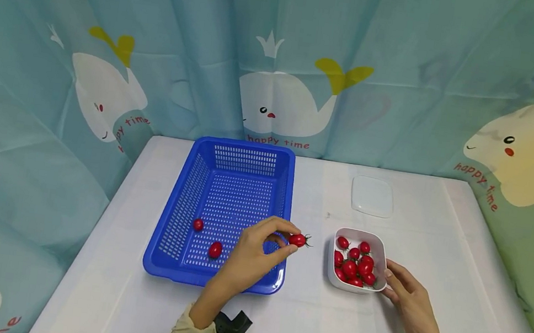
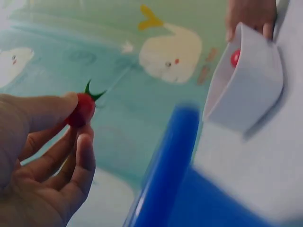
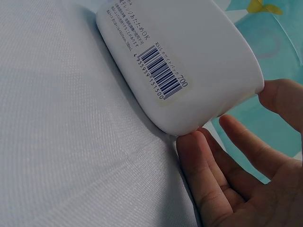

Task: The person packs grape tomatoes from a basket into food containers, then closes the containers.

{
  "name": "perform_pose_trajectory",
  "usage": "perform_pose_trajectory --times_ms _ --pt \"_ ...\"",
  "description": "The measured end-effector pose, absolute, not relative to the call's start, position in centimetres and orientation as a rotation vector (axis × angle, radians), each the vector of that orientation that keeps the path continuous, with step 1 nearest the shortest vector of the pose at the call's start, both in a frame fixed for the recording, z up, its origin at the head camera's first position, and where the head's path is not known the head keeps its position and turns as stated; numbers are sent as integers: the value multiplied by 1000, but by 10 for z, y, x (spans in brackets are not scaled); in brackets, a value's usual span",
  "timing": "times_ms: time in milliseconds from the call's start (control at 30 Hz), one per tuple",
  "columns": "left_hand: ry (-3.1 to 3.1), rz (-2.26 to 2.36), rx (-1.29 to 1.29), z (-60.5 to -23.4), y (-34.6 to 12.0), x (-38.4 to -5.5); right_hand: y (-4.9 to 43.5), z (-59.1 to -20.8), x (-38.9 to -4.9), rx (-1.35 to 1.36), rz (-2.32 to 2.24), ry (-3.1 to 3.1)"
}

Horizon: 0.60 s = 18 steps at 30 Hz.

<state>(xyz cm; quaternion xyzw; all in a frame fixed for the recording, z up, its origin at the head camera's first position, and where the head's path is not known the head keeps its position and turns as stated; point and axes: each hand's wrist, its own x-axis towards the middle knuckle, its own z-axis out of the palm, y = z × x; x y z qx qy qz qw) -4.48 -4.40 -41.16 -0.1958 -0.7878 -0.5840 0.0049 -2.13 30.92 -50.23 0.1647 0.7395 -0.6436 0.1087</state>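
Note:
My left hand (image 1: 251, 253) pinches a red cherry tomato (image 1: 297, 240) with a green calyx between thumb and fingertips, above the right rim of the blue basket (image 1: 156, 230). In the left wrist view the same tomato (image 2: 83, 111) shows its leafy top pointing away from the fingers. Two other cherry tomatoes lie on the basket's floor, one (image 1: 215, 249) nearer the front and one (image 1: 197, 224) to the left. My right hand (image 1: 408, 298) holds the white container (image 1: 352, 288) by its right side, thumb at the rim and fingers low on the wall. Several cherry tomatoes (image 1: 349, 268) fill that container.
A translucent square lid (image 1: 372, 196) lies flat behind the container. White cloth (image 1: 302, 326) covers the table. A blue-green curtain (image 1: 194, 30) with whale prints hangs behind and at both sides. The container's outer wall carries a barcode label (image 3: 163, 75).

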Motion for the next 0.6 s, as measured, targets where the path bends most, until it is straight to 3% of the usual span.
perform_pose_trajectory --times_ms 333,600 --pt "-2335 -1963 -666 -415 10 -40 310 -502 -21 475 -1856 2198" --pt "-2298 -2028 -568 -432 48 -36 311 -504 -21 447 -1935 2186"
